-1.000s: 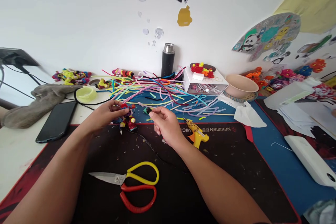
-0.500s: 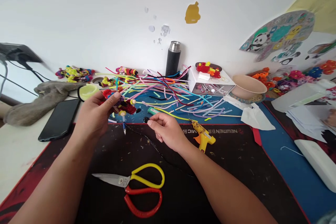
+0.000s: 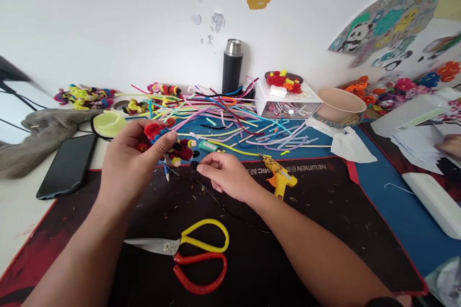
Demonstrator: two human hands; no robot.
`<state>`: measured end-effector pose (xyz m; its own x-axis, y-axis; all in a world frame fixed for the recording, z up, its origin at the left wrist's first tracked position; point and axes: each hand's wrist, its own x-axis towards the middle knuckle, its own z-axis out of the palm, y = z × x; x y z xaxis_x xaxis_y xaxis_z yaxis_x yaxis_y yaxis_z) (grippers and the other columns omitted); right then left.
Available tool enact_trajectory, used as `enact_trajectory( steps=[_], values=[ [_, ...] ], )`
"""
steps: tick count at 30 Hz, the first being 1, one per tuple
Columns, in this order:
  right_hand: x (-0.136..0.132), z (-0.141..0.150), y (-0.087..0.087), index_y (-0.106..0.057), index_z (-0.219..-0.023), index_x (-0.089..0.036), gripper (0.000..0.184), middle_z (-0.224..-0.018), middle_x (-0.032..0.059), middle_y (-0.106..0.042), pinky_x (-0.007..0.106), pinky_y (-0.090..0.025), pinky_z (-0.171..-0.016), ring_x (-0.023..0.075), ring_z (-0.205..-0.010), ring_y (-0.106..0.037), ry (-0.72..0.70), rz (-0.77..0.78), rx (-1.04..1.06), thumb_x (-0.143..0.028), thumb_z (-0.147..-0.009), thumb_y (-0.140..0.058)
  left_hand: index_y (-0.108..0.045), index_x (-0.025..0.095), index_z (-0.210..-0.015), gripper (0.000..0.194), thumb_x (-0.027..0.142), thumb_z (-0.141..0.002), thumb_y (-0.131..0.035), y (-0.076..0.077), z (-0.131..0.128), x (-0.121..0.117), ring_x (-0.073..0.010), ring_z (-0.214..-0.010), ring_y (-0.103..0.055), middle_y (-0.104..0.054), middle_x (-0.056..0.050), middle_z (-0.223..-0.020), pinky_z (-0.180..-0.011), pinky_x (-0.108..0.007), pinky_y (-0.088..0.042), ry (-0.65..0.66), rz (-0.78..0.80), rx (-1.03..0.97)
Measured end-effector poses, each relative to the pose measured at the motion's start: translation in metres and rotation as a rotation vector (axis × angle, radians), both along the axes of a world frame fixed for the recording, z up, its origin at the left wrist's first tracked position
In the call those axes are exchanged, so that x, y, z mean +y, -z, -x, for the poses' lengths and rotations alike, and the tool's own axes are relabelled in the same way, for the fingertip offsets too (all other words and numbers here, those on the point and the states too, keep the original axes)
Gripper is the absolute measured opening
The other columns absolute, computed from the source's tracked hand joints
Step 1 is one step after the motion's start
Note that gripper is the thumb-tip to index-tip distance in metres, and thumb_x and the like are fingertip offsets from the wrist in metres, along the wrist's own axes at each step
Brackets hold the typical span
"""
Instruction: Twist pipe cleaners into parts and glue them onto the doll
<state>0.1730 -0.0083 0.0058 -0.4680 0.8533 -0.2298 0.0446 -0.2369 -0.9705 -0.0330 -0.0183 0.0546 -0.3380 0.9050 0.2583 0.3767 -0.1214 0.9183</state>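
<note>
Between the thumb and fingers of my left hand [image 3: 131, 158] is a small pipe-cleaner doll [image 3: 183, 150], red, blue and dark, with pale round ends and a black tip. My right hand [image 3: 226, 175] pinches a small black piece [image 3: 194, 165], just below the doll's black tip and slightly apart from it. A blue pen [image 3: 166, 172] lies partly under the doll. Behind my right fingers rests a small green box [image 3: 210, 147]. To the right of that hand is a yellow glue gun [image 3: 279, 175], on its side. Scissors [image 3: 180, 247] with yellow and red handles lie spread nearer me.
Loose coloured pipe cleaners [image 3: 216, 110] spread along the back. A black flask [image 3: 232, 67], a white box [image 3: 288, 105] and a bowl [image 3: 341, 104] stand behind. A phone [image 3: 66, 165] lies left, a white device [image 3: 432, 201] right. Another person's hand [image 3: 452, 146] is at the right edge.
My left hand has lifted the doll and turned it, so its dark end points toward my right hand. My right hand still holds the black piece, now close to the doll.
</note>
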Motion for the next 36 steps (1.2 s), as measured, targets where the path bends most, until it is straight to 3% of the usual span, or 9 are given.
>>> enact_trajectory(
  steps=[21,36],
  values=[
    [0.0005,0.0007,-0.0082,-0.065,-0.085,-0.019,0.019,-0.051,-0.0096,-0.053,0.022,-0.03,-0.041,0.0075,-0.038,-0.044,-0.001,0.046,-0.03,-0.019,-0.102,-0.073,-0.077,0.022,-0.095,0.035,0.052,-0.082,-0.09,0.0048,-0.0017,-0.0005,-0.0151,-0.072,-0.065,-0.076,0.001,-0.086,-0.063,-0.023,-0.051,0.02,-0.033,0.082],
    [0.0006,0.0012,-0.0032,-0.064,-0.085,-0.02,0.018,-0.05,-0.0103,-0.052,0.022,-0.029,-0.041,0.0081,-0.038,-0.044,0.013,0.041,0.005,-0.024,-0.1,-0.073,-0.078,0.023,-0.096,0.036,0.052,-0.08,-0.091,0.0073,-0.0043,-0.0003,-0.0156,-0.073,-0.067,-0.078,0.0,-0.089,-0.062,-0.023,-0.054,0.036,-0.04,0.048]
  ],
)
